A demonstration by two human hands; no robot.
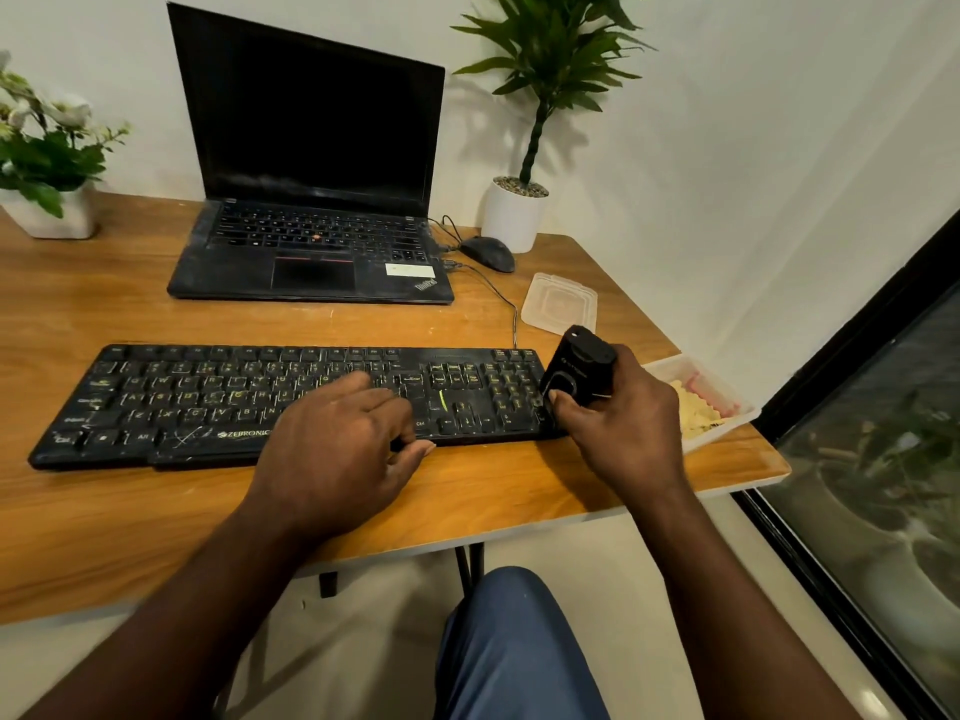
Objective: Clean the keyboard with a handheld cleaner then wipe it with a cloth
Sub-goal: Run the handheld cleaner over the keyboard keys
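A black, dusty keyboard (208, 402) lies across the wooden desk (104, 511). My left hand (337, 449) rests on its right-of-middle keys, fingers relaxed, thumb at the front edge. My right hand (618, 423) grips a black handheld cleaner (579, 368) upright at the keyboard's right end, over the number pad, thumb on its front. A yellow cloth (693, 407) lies in a white open container (727, 392) just right of that hand.
An open black laptop (311, 200) stands behind the keyboard. A black mouse (488, 253), its cable, and a clear lid (558, 302) lie at the back right. Potted plants stand at the left (47, 163) and back right (519, 210). The desk edge is close on the right.
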